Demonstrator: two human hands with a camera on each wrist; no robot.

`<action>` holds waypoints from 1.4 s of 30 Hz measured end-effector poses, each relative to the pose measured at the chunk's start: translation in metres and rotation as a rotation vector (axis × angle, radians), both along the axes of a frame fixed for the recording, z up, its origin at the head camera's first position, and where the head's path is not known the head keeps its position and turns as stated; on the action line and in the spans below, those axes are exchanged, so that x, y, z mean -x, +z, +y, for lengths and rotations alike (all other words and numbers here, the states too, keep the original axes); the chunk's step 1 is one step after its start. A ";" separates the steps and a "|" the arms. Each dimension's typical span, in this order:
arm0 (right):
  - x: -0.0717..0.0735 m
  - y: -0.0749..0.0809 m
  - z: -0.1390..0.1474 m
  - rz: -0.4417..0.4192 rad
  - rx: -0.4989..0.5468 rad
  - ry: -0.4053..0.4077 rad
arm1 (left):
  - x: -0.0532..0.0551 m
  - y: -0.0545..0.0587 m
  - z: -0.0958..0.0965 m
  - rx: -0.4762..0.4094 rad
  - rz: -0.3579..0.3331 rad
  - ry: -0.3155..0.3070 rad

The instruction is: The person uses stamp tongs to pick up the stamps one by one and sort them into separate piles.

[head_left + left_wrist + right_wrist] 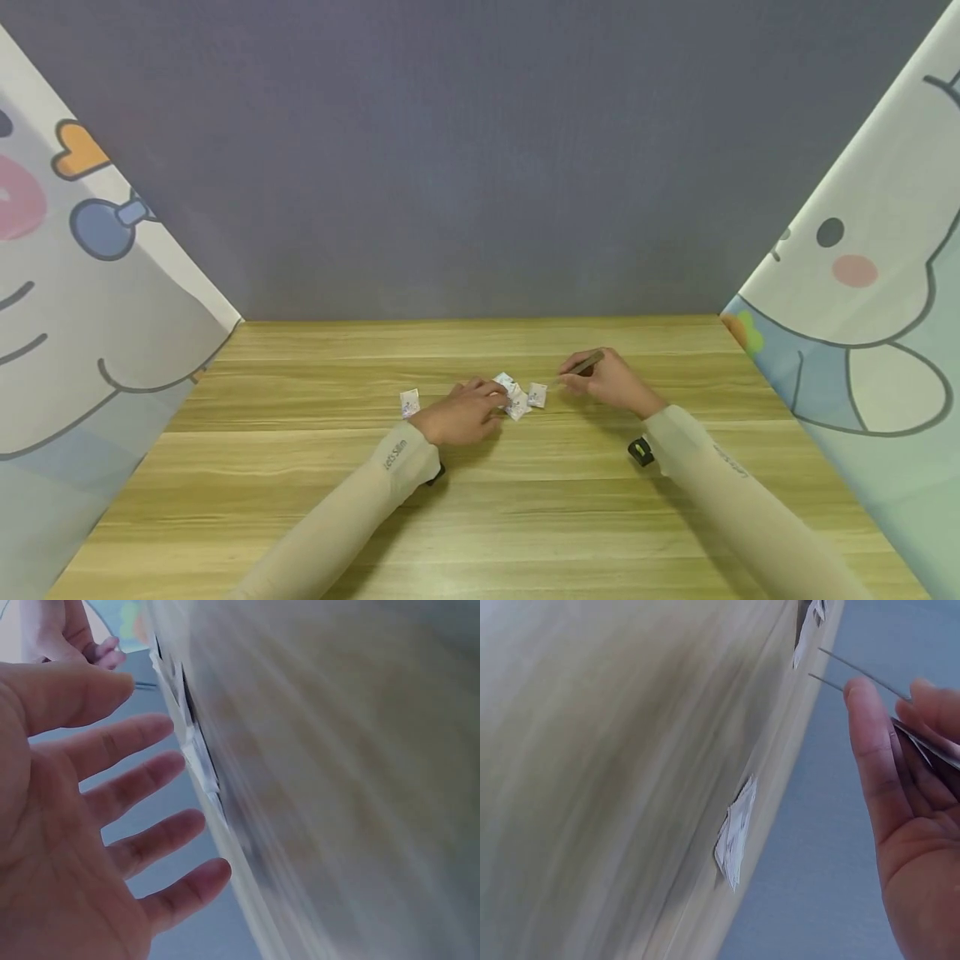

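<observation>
Item one, single packet (537, 395): small, white, printed, flat on the wooden table (525, 525), just right of the cluster of packets (517, 403); nearly square, its slightly longer axis running away from the person. Item two, tweezers (587, 363): pinched between thumb and fingers of the right hand (609, 385), aslant, tips pointing down and left. From my remote feed I log the relation I judge decisive: the single packet lies between the hands, left of the right fingers and right of the left ones, with the tweezer tips nearest, just beside its right edge. The two tips stand apart with nothing visible between them; whether either touches the packet, I cannot tell. Item three, left hand (463, 413): fingers spread and fairly straight, tips at the cluster; I cannot confirm how firmly they press. Item four, outlying packet (409, 403): alone, left of the left hand. Item five, layered white bundle (737, 834): on the table in the right wrist view, unmatched by me overhead.
</observation>
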State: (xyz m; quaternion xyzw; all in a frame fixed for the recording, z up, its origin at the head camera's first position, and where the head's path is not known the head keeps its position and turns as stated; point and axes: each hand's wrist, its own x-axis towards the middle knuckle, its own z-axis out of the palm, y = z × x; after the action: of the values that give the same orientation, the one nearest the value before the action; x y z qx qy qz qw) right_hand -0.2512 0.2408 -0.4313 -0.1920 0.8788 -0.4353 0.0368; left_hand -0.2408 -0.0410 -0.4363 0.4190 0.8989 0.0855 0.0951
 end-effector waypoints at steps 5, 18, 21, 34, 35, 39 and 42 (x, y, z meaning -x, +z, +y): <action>0.004 -0.003 -0.002 0.017 0.018 0.004 | 0.002 -0.001 0.012 0.026 0.008 -0.012; 0.012 -0.007 -0.004 -0.013 0.074 0.001 | 0.004 -0.007 0.029 0.098 -0.013 0.001; 0.013 -0.008 -0.003 -0.024 0.082 -0.008 | 0.003 -0.006 0.029 0.105 -0.020 0.005; 0.015 -0.010 -0.005 0.000 0.043 0.020 | 0.001 -0.003 0.033 0.144 -0.044 0.020; 0.015 -0.010 -0.005 -0.001 0.040 0.015 | 0.001 -0.003 0.033 0.145 -0.045 0.022; 0.015 -0.009 -0.004 -0.010 0.046 0.003 | 0.000 -0.002 0.033 0.140 -0.047 0.025; 0.014 -0.008 -0.005 -0.013 0.072 0.012 | 0.000 -0.002 0.033 0.135 -0.051 0.024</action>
State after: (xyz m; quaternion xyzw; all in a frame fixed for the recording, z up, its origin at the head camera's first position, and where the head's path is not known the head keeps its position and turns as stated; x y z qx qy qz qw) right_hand -0.2649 0.2355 -0.4394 -0.1957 0.8612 -0.4674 0.0381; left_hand -0.2411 -0.0083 -0.4379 0.3987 0.9048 0.0364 0.1449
